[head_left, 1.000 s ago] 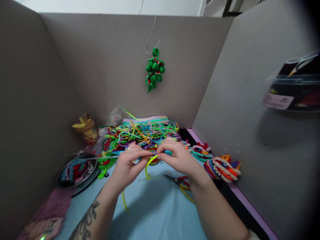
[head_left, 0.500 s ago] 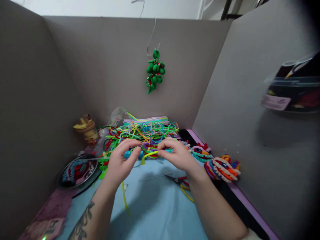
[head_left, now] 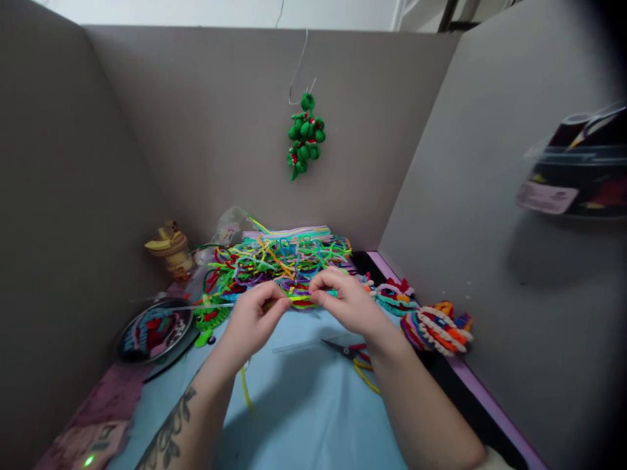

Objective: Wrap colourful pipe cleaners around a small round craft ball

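My left hand is closed in a pinch, thumb against the fingers, at one end of a short yellow pipe cleaner. Facing it, my right hand pinches the other end, so the piece spans the small gap between my fingertips. Below my left wrist, another yellow strip lies on the light blue cloth. Scissors with red and yellow handles rest beside my right forearm, their blades partly apart. A thin clear stick lies near the blade tip.
Behind my hands sits a heap of multicoloured pipe cleaners. A round dark dish and a flowerpot-like figure stand left. Colourful fuzzy figures sit right. A green ornament hangs before the grey panel.
My left hand has moved right, towards my right hand, and now pinches the yellow pipe cleaner's end, which was loose before. My right hand has stayed almost still.
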{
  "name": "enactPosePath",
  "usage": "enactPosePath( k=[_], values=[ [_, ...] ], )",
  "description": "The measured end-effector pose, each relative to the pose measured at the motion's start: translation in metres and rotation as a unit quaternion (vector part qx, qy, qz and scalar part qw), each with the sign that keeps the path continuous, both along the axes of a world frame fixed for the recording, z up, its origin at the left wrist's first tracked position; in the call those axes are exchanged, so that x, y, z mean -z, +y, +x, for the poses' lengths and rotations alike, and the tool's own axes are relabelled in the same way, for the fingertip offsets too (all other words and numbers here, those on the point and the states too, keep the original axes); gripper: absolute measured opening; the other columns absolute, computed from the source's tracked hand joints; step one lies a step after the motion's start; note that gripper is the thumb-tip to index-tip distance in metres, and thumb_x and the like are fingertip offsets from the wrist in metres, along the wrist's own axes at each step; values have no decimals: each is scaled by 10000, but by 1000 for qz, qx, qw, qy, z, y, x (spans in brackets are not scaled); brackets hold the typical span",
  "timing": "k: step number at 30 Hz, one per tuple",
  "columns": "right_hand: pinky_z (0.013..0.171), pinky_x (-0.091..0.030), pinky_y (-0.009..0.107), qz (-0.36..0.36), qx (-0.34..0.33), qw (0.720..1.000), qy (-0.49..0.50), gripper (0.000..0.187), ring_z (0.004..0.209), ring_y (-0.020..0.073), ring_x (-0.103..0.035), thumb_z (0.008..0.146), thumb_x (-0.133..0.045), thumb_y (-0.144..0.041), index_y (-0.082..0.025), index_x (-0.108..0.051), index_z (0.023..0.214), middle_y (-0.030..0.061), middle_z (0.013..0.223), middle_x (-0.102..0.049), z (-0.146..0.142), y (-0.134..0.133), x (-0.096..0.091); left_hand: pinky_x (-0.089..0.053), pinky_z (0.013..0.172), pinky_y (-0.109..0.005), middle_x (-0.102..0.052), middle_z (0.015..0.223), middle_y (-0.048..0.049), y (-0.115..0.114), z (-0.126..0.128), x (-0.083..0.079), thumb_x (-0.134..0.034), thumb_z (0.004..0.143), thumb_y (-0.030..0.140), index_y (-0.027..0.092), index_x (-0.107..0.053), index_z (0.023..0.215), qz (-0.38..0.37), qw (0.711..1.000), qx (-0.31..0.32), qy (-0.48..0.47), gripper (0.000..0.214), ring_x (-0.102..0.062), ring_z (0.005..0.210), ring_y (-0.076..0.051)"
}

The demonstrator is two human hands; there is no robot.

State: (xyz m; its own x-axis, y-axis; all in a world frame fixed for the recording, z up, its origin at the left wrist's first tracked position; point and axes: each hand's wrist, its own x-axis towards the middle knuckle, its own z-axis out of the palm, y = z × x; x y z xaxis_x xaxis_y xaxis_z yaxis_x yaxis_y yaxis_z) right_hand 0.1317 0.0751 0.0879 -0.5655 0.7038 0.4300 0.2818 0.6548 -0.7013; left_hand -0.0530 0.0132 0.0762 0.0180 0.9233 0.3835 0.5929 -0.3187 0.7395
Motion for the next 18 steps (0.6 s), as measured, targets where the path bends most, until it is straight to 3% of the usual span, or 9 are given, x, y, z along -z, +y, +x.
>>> enactPosePath(
  k=[4, 8, 12, 18],
  values=[
    [703, -372, 247, -43, -40, 998, -5, 115, 761, 139, -507, 781, -542, -99, -175, -571, 699, -3, 735, -585, 2, -1, 0, -372, 504, -201, -542, 602, 24, 0, -2, 0, -618, 765, 335, 165, -567, 723, -25, 995, -21, -92, 182, -485, 552, -102],
    [700, -385, 245, -73, -81, 994, 3, 92, 758, 137, -514, 796, -537, -139, -172, -569, 716, 2, 757, -577, 4, 1, 1, -431, 553, -228, -643, 679, -21, -2, -4, -3, -641, 748, 357, 164, -678, 886, -59, 994, -1, -95, 240, -564, 615, -137],
    [690, -390, 246, -91, -86, 992, 18, 79, 752, 140, -524, 801, -545, -177, -171, -575, 727, 6, 763, -585, 6, 4, 2, -465, 621, -251, -702, 784, -50, -2, -9, -3, -614, 775, 376, 179, -731, 819, -92, 991, 54, -75, 233, -610, 701, -167],
    [719, -403, 270, -87, -62, 994, 33, 102, 772, 149, -532, 805, -549, -212, -174, -569, 713, 9, 757, -586, 5, 9, 8, -433, 564, -224, -674, 706, -32, -2, -7, -4, -595, 791, 379, 176, -726, 766, -95, 993, 55, -54, 243, -579, 638, -142]
  ],
)
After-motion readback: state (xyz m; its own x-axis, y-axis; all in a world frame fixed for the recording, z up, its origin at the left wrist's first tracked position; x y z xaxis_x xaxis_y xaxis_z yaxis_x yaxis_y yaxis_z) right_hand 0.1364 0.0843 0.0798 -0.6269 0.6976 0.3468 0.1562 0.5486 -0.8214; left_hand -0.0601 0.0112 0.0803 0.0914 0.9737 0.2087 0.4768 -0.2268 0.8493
